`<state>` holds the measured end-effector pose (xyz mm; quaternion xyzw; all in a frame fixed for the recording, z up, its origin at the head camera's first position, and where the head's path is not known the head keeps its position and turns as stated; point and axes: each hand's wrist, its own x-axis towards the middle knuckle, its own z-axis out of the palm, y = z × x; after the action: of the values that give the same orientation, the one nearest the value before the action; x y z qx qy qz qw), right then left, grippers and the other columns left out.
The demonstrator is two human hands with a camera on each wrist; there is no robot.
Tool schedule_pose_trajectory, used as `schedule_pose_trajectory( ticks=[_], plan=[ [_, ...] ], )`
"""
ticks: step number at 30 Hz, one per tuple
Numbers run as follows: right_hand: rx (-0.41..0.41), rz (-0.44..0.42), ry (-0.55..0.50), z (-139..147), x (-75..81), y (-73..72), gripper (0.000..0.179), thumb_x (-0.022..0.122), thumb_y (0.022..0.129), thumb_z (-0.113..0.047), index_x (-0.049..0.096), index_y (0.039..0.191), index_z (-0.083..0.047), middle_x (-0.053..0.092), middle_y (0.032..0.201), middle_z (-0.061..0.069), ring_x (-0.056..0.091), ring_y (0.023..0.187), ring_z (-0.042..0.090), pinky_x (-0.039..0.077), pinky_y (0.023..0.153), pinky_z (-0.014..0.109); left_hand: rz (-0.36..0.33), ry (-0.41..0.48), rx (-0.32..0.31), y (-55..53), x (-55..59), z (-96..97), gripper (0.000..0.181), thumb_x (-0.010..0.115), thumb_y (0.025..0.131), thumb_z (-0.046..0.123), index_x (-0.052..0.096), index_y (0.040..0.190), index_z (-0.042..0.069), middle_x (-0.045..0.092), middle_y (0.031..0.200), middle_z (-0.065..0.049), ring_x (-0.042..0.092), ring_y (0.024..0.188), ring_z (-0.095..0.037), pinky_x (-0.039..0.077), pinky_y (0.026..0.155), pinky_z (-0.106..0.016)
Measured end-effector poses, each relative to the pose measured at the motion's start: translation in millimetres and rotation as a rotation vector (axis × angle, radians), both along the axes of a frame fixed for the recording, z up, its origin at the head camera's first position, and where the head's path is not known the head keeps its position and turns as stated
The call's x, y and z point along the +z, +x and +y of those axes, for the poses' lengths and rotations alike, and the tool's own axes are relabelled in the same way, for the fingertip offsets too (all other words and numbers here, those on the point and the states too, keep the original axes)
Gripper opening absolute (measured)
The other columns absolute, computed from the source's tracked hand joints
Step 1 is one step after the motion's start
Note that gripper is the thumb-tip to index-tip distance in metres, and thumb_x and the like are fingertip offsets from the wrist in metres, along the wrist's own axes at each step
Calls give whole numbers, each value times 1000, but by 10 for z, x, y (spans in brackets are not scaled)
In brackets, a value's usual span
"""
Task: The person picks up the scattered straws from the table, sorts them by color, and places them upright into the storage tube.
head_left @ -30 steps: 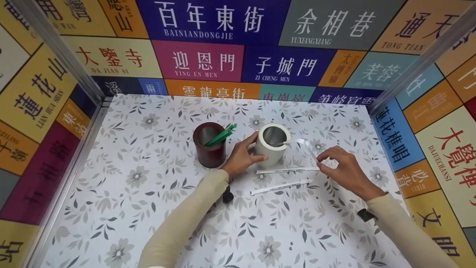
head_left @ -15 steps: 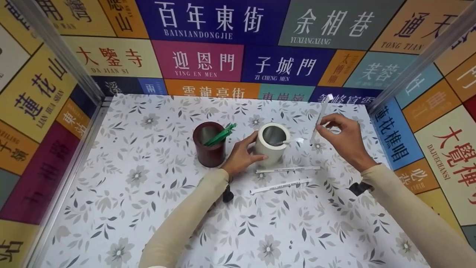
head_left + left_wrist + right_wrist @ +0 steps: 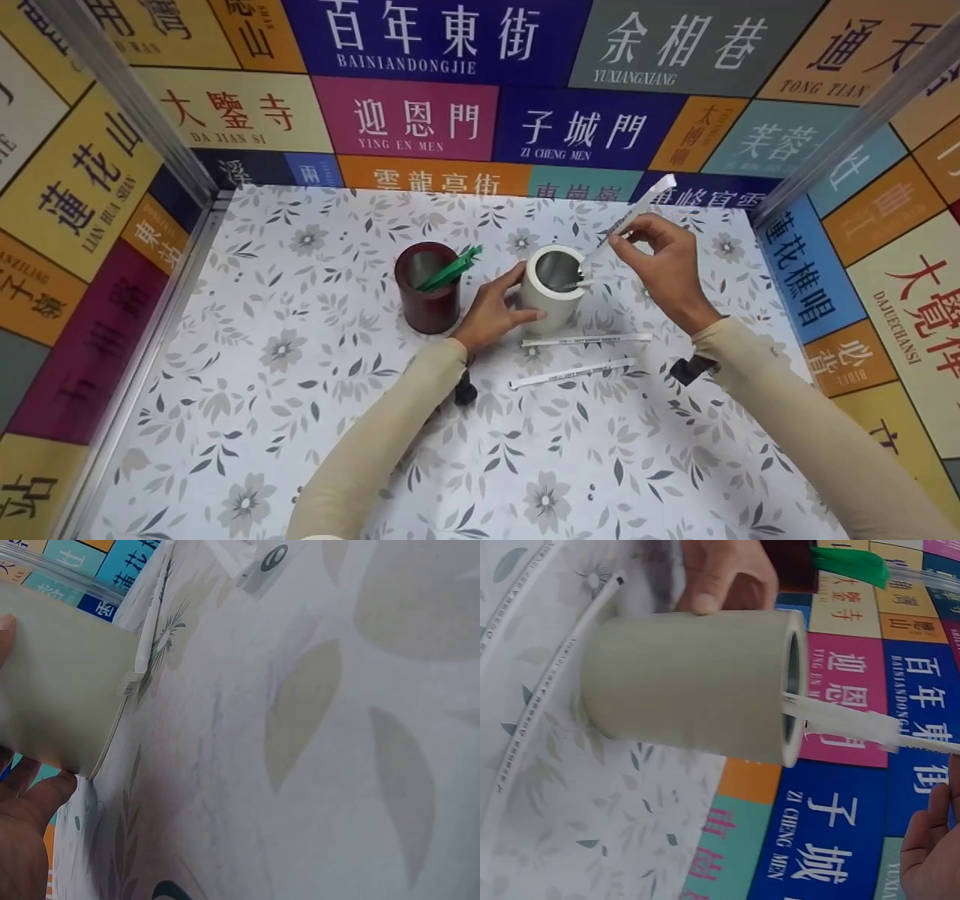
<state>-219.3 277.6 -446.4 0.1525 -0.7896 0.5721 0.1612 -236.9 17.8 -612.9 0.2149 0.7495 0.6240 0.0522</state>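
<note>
My left hand (image 3: 491,311) grips a cream cylindrical cup (image 3: 551,307) from its left side, thumb across the front. The cup stands upright on the table; one slim white wrapped straw (image 3: 594,283) sticks out over its right rim. Between thumb and fingertips, my right hand (image 3: 664,262) pinches another white wrapped straw (image 3: 654,196), slanted, its lower end close to the cup's mouth. The right wrist view has the cup (image 3: 690,682) sideways, with a white wrapper (image 3: 847,721) at its opening. Only part of the cup (image 3: 64,675) appears in the left wrist view.
Left of my left hand stands a dark red cup (image 3: 429,304) holding green-wrapped sticks (image 3: 454,270). Two white printed wrapped straws lie in front of the cream cup, a farther one (image 3: 585,340) and a nearer one (image 3: 574,373). Printed panels (image 3: 405,120) wall the table's back and sides.
My right hand has lifted the pinched straw from right of the cream cup, tilted it up, and moved it left to the cup's mouth. My left hand keeps its grip on the cup.
</note>
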Motion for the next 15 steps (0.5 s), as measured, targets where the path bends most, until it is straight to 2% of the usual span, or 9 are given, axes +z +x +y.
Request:
schedule_pose_trajectory(
  ticks=[2,6,10,15],
  plan=[
    [-1,-25,27,-41,-60,36,11,77,98,10,77,109,9,74,105,18,70,96,20,56,90,27,-13,14,-9,14,-7,2,96,96,89,19,45,170,20,58,161,7,49,151,-7,42,127,-40],
    [-2,-66,56,-111,-81,143,11,75,100,9,76,110,12,73,108,22,69,97,20,55,89,24,-26,27,-17,24,-18,3,97,96,89,20,43,171,22,57,162,7,47,153,-8,41,128,-41],
    [-12,-61,59,-85,-112,208,14,75,100,9,77,113,12,75,111,24,69,98,16,55,89,23,-15,10,-4,14,-7,5,99,97,88,20,43,171,19,57,164,4,47,154,-9,40,128,-39],
    [-21,-53,26,41,-241,252,17,74,99,12,77,115,12,75,113,27,70,98,15,56,90,26,-3,-6,4,4,2,-10,97,97,88,19,45,170,20,58,163,6,48,152,-7,40,128,-37]
  ],
)
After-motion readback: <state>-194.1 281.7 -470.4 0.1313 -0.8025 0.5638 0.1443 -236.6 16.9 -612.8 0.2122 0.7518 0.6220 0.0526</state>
